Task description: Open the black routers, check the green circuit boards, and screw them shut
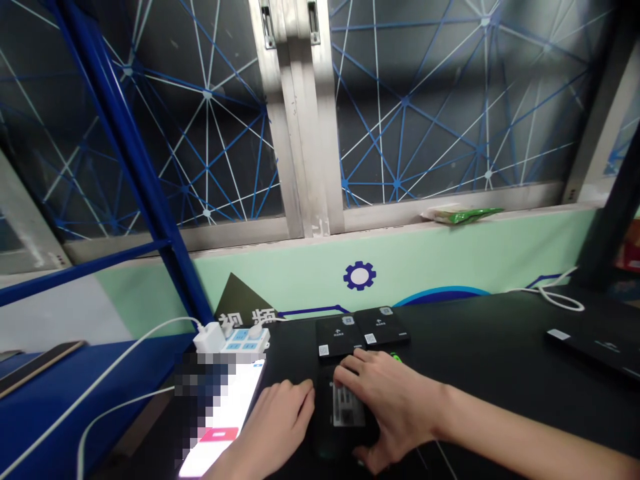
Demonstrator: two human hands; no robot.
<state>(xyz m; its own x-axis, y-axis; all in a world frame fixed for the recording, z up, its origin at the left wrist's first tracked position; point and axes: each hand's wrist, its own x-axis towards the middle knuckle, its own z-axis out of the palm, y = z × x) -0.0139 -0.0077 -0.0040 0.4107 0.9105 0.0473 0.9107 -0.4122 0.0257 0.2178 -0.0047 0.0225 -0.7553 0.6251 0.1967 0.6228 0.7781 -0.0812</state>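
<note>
A dark, rounded flat device with a printed pale label on its face lies on the black table in front of me. My right hand spans its right side, fingers over the top edge and thumb near the bottom corner. Close by the device's left edge is my left hand, its fingers curled together; their undersides are hidden. Beyond the device sit two flat black boxes side by side, a left box and a right box. Something bright green peeks out behind my right hand.
A lit screen, partly pixelated, lies left of my left hand. Behind it stands a white power strip with a plug and white cables. Another black box and a white cable lie at the right. A blue frame post rises at left.
</note>
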